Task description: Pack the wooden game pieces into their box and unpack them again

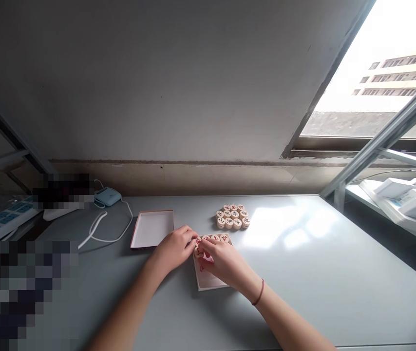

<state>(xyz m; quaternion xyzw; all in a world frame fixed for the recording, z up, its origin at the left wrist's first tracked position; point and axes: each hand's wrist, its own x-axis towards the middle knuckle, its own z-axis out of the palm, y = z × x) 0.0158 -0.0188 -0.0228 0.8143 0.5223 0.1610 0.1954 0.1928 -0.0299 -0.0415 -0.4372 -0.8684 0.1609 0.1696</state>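
A shallow white box lies on the desk, with a row of round Chinese chess pieces marked in red along its far side. My left hand has its fingers curled at the box's far left corner, against the box and the pieces there. Over the box, my right hand pinches a red-marked chess piece between thumb and fingers, near the left side. My right hand hides part of the box's inside. Beyond the box, several more chess pieces stand grouped, some showing dark characters and some red.
The box lid rests inside up, left of the box. Farther left are a white cable and a light blue device. A power strip lies at the far left. Sunlight glares on the desk at right.
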